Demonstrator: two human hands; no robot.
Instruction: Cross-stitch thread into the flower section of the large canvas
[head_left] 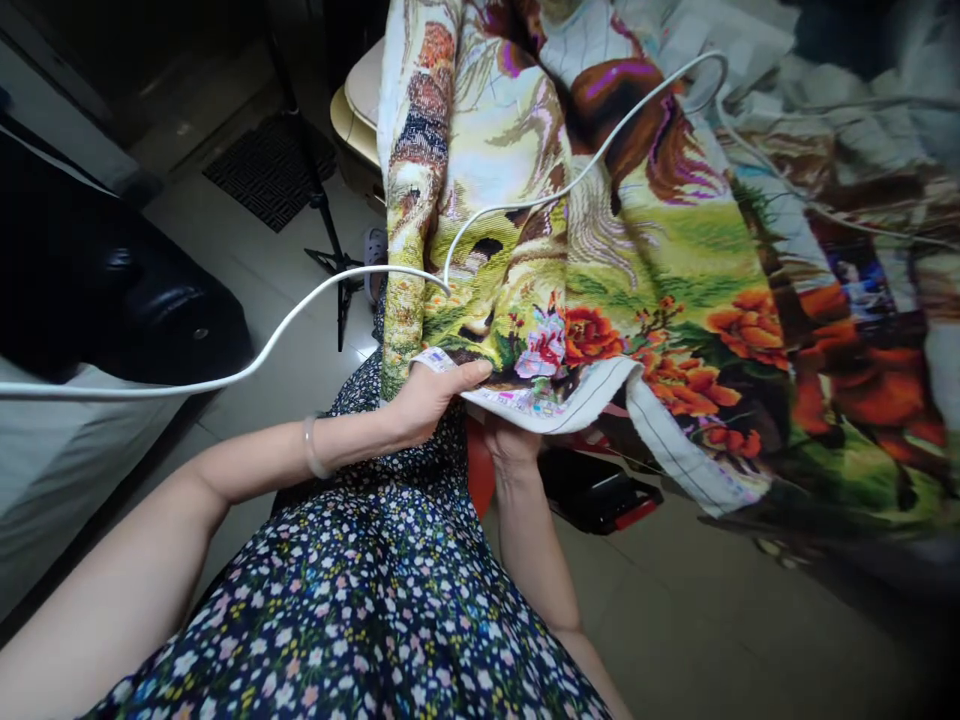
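A large cross-stitch cloth [510, 240], stitched with horses, grass and red-orange flowers, hangs in front of me. It is rolled up along its left side, and its pale unstitched lower border [600, 385] folds and curls. My left hand [431, 400], with a bangle on the wrist, is closed on that lower edge near the roll, thumb on top. Under the cloth, just right of it, is my right hand [514, 445]; its fingers are hidden behind the border. A white cable [517, 207] lies across the front of the cloth.
A black tripod stand [319, 190] and a dark floor mat [266, 165] are at the upper left. The black bulky object [112, 270] stands at the left. Beneath the cloth lies a black case [600, 490]. More cloth spreads to the right, blurred.
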